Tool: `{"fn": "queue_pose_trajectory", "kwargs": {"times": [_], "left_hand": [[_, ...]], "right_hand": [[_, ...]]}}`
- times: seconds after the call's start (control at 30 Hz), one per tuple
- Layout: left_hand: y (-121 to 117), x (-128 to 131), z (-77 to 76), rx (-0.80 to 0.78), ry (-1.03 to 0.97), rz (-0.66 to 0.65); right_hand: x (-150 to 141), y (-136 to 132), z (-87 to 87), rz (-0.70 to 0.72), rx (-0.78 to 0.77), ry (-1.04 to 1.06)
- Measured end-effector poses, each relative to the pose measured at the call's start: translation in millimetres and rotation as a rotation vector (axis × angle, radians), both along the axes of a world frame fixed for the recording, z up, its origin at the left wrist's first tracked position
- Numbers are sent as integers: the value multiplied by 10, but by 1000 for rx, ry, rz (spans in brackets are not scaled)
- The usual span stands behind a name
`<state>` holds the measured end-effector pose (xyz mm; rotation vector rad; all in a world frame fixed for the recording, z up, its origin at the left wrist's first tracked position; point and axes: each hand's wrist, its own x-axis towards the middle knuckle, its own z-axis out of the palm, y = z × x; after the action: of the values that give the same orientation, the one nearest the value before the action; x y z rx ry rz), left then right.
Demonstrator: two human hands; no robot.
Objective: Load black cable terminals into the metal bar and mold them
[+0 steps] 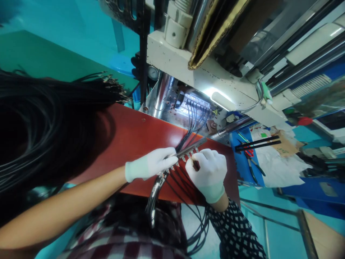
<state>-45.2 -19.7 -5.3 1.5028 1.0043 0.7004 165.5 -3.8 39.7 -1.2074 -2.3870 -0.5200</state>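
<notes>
A narrow metal bar (190, 148) lies slantwise over the red-brown tabletop, with a row of small metal cable ends (184, 158) along its near side. My left hand (152, 163), in a white glove, pinches the bar's left end between thumb and fingers. Curled at the right end of the row is my gloved right hand (210, 174); its fingertips are closed beside the cable ends, and what they hold is hidden. Black cables (199, 221) hang from the row past the table's near edge. Beneath my left hand droops a bundle of cables with shiny metal ends (155, 194).
Behind the bar stands a press (185, 57) with a lit metal mould (195, 104); cables (191, 120) run out of it. A large heap of black cables (54, 108) fills the left. Pliers (252, 167) and black strips (258, 144) lie on a blue surface at right.
</notes>
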Motion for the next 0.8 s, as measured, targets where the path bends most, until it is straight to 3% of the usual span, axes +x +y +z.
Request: {"fn": "queue_pose_trajectory", "kwargs": {"times": [0.2,0.43,0.63,0.8], "left_hand": [[0,5,-10,0,-10,19],[-8,20,19,-55,-27,36],[-5,30,-4,-46,-60,51],[4,29,-5,-21,-49,56]], "right_hand": [[-17,-110,35,40,-80,1],[-104,-58,-52,59,-53,-1],[-138,-160,38,96,-102,-3],[-232,-132,-35,126,-155,-25]]}}
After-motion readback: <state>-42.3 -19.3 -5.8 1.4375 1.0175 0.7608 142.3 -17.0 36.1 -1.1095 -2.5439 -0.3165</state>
